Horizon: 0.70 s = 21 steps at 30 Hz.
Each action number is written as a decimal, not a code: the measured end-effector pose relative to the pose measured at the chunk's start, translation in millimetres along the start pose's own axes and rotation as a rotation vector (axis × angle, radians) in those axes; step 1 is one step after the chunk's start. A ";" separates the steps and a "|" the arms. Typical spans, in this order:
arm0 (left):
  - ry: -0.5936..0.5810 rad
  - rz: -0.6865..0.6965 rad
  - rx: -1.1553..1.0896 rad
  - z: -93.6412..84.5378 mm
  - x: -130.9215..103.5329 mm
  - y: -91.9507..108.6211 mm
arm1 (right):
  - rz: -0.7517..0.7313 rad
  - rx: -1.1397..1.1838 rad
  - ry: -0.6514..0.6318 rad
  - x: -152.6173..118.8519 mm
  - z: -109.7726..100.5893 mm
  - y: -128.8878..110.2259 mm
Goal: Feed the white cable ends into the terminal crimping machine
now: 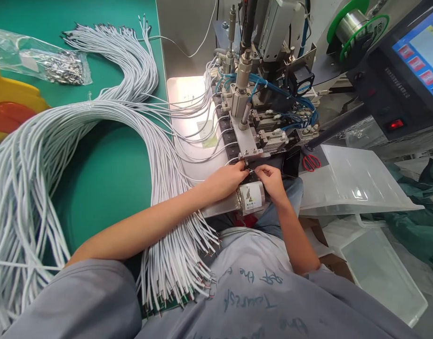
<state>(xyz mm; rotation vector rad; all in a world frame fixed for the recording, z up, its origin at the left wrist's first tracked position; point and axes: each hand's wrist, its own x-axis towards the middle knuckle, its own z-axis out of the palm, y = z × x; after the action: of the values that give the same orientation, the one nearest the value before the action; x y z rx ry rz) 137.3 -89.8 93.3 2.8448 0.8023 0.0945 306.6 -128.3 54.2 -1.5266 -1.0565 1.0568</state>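
My left hand [228,180] is closed in a pinch at the front end of a soldering-type bench machine [242,122]. A white cable [194,180] runs in under that hand, and its end is hidden by the fingers. Just to the right, my right hand [270,181] pinches finger and thumb together on something tiny, facing the left fingertips. Between the two hands a small metallic bit shows, too small to name. Several white cables [198,113] lead into the slots of the machine's black fixture [228,136]. Below the hands sits a roll-shaped piece with a printed label [252,197].
A thick bundle of white cables [71,117] loops over the green mat [107,174]. A bag of metal parts [64,66] lies back left. At right are a wire spool [354,28], a touchscreen [423,56], red-handled scissors [311,163] and a translucent plastic tray [364,174].
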 end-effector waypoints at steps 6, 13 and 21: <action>0.039 0.054 0.014 -2.6 -1.1 -0.8 | 0.001 -0.017 -0.063 2.5 -2.2 -2.9; 0.041 0.085 0.054 -0.2 -0.2 -3.1 | -0.016 -0.009 -0.096 4.1 -7.7 -3.7; 0.010 0.076 0.041 -2.2 0.5 -3.0 | -0.097 -0.073 -0.071 5.2 -9.0 0.0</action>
<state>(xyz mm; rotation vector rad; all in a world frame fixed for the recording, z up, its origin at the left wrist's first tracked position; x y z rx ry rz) 135.9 -86.7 94.9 2.9162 0.7056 0.1037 316.5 -125.3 55.0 -1.4888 -1.2176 1.0217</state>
